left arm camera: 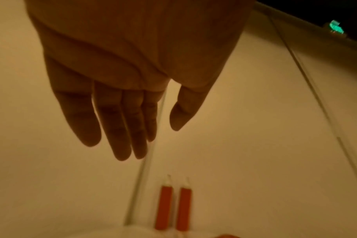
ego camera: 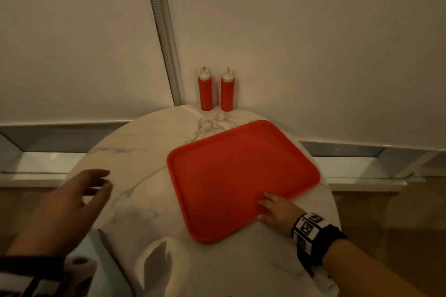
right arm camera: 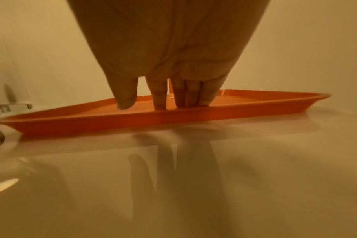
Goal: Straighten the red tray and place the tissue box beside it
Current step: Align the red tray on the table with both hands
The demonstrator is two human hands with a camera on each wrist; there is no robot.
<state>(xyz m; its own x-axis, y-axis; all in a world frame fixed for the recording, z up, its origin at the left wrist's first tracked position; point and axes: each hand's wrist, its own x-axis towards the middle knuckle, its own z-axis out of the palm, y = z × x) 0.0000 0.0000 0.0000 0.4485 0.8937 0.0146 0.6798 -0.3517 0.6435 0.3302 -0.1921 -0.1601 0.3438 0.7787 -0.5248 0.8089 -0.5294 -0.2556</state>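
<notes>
Your right hand [ego camera: 277, 212] is on the near right edge of the tray [ego camera: 241, 176]. In the right wrist view the fingers [right arm camera: 181, 96] run straight down over the rim, tips resting inside the tray against the edge, thumb [right arm camera: 125, 98] apart and also down on the tray floor. Nothing curls under the rim as far as can be seen; it reads as a flat press, not a pinch.

The tray lies flat on the round marble table [ego camera: 144, 152], right of centre, turned askew so one corner points at the wall and its right corner reaches the table's edge.

Your left hand [ego camera: 72, 202] hovers above the table's left side, fingers [left arm camera: 122, 128] spread loosely and straight, holding nothing, well apart from the tray.

Two red bottles [ego camera: 216, 90] stand upright side by side against the wall at the table's far edge, apart from the tray.

A pale light-blue object [ego camera: 101, 267] sits at the near left under your left forearm; too blurred and cropped to identify.
</notes>
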